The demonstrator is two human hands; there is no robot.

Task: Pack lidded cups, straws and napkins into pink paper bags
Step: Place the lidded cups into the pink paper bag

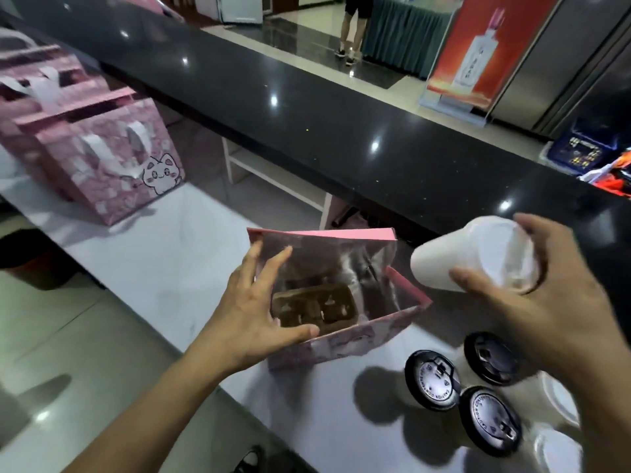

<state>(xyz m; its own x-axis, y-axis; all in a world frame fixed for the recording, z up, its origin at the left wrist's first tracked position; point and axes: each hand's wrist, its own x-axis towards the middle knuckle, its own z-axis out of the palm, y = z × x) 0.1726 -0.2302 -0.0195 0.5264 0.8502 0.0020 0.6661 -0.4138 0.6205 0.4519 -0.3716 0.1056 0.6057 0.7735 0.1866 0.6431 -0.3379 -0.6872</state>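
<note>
While a black counter (307, 107) borders the white worktop (170, 268), the left hand (252, 308), fingers spread, steadies the open pink bag (341, 339); the right hand (546, 295) grips a white cup (454, 261) just right of it.

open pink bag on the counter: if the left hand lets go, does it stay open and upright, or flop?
Probably stays up: the bag has a flat base with a brown cup tray seated inside. Walls look like thin paper, so the mouth may sag where the left hand spreads it. Likely light, so a nudge from the cup could slide it.

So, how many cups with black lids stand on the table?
3, grouped near the right hand: one black-lidded cup at left, one behind, one nearest the camera. Others may be hidden.
</note>
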